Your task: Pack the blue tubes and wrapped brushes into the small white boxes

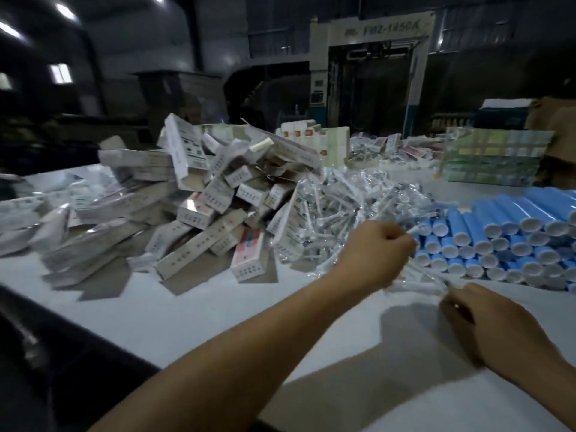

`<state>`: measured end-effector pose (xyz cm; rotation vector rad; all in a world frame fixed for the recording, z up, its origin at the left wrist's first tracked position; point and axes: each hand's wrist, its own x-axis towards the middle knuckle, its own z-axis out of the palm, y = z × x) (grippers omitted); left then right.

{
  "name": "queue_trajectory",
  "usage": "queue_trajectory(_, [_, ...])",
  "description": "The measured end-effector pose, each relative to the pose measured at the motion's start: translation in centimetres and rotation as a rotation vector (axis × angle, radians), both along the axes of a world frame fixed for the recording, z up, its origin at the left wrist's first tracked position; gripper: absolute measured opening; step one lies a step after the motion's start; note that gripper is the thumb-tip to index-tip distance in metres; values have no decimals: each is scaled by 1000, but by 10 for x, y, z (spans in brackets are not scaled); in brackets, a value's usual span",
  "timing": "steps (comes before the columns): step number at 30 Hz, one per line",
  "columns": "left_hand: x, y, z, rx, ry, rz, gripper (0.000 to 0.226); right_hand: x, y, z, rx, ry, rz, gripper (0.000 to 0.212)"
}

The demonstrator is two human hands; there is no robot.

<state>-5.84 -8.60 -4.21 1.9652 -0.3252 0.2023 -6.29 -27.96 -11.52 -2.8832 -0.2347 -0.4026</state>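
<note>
A heap of small white boxes (212, 194) lies at the table's left and middle. A pile of clear-wrapped brushes (349, 201) sits right of it. Blue tubes (505, 232) with white caps are stacked at the right. My left hand (377, 254) hovers over the near edge of the brush pile with its fingers curled, pinching the top of a bundle of wrapped brushes (417, 279). My right hand (486, 319), lower and nearer, pinches the bundle's lower end. The frame is blurred, so the fingers' exact hold is unclear.
The white table (218, 313) has a dark edge at the near left. Flat packets (28, 213) lie far left. Stacked green and white cartons (495, 157) and more boxes (311, 135) stand at the back, before a large machine (371, 73).
</note>
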Motion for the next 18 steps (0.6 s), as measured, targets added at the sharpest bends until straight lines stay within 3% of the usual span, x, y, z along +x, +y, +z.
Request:
queue_trajectory(5, [18,104,38,265,-189,292,14,8,-2,-10,89,-11,-25,21])
queue_trajectory(9, [36,186,49,744,-299,687,13,12,-2,-16,97,-27,-43,25])
queue_trajectory(14, [70,222,39,1277,-138,789,69,8,1,-11,105,15,-30,22])
queue_trajectory(16, [80,221,32,1394,-79,809,76,6,3,-8,112,24,-25,21])
queue_trajectory(18, [85,221,28,1426,-36,839,67,4,5,-5,112,36,-31,19])
